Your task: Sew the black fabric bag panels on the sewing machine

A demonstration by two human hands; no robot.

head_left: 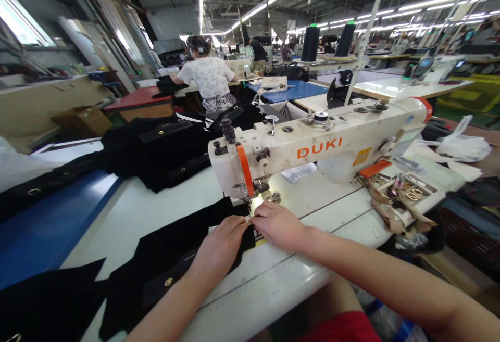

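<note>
A white sewing machine (281,147) with orange trim stands on a white table. Black fabric (167,238) with a gold ring lies across the table's left part and reaches the needle area. Upon its right end, close below the needle, rests my left hand (222,243), fingers bent and pressed together near the fabric's edge. My right hand (279,225) meets it at the fingertips, its fingers closed just in front of the presser foot. What lies between the fingertips is too small to make out.
More black pieces (156,139) are heaped behind on the left, beside a blue surface (74,222). A tray (424,188) with metal rings and tan straps sits at the right. A person in a patterned white shirt (209,76) sits farther back.
</note>
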